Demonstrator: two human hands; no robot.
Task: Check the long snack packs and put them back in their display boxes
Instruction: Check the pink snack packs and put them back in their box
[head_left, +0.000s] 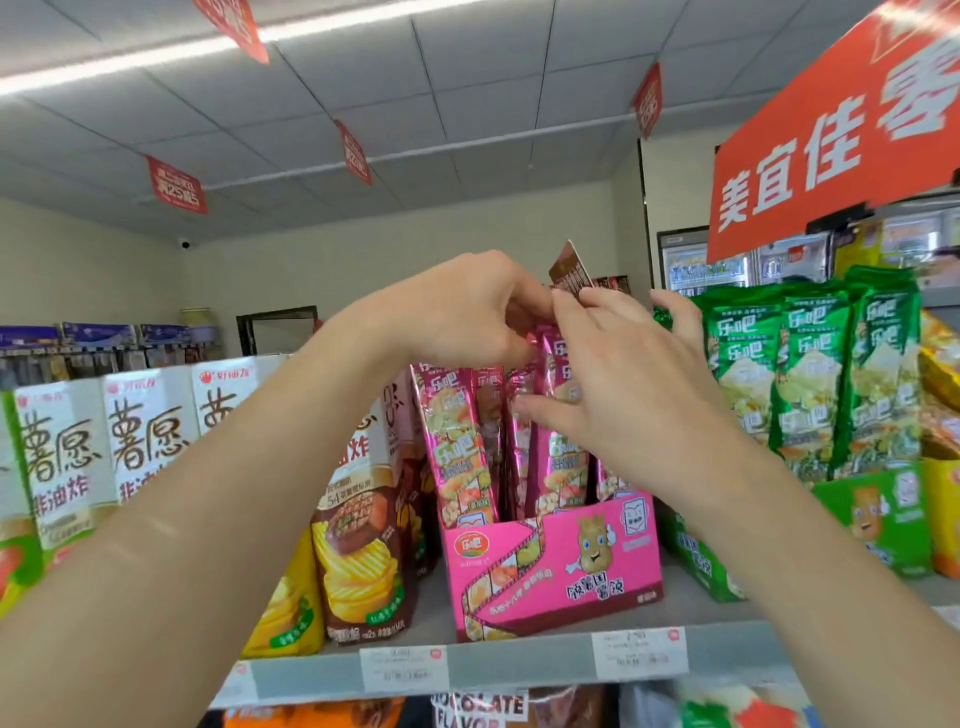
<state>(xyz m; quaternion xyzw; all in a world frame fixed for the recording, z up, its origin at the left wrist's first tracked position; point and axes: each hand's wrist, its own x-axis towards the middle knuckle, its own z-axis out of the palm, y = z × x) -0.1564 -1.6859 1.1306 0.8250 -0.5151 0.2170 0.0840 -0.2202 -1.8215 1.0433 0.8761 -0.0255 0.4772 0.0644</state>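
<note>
A pink display box (550, 566) stands on the shelf with several long pink snack packs (457, 441) upright in it. My left hand (467, 306) pinches the top of one pink pack near the box's middle. My right hand (618, 384) lies against the same packs with fingers spread, its fingertips touching a brown pack top (570, 270) that sticks up behind. To the right, a green display box (878, 514) holds several long green snack packs (810, 374).
White and brown chip cartons (145, 431) stand left of the pink box. The shelf edge (509, 670) carries price tags. A yellow box (943, 499) sits at far right. A red banner (841, 130) hangs above the right shelf.
</note>
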